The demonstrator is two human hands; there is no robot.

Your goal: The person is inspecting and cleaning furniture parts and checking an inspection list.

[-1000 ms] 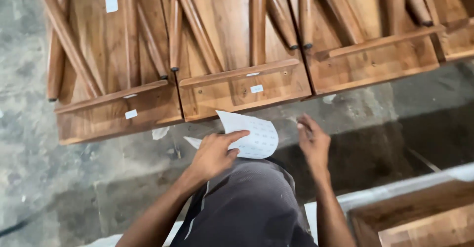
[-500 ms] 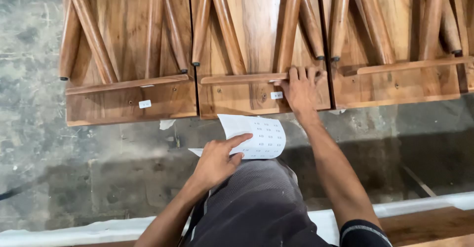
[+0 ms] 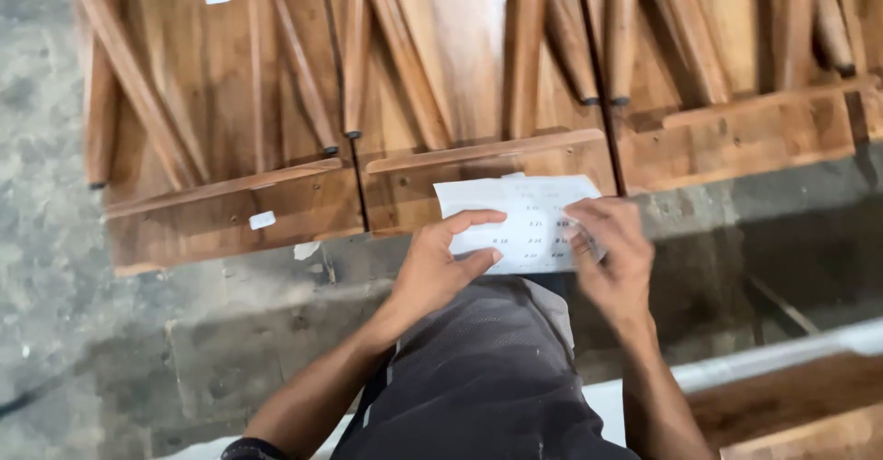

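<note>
1. The white label sheet (image 3: 520,225) is held above the person's lap, in front of the upturned wooden tables (image 3: 478,101), its long axis running left to right.
2. The left hand (image 3: 437,271) pinches the sheet's left edge, thumb on top and fingers closed beneath.
3. The right hand (image 3: 612,248) rests on the right edge, fingertips pressed together on the paper as if picking at a label.
4. Both hands touch the sheet; neither is nearer.
</note>
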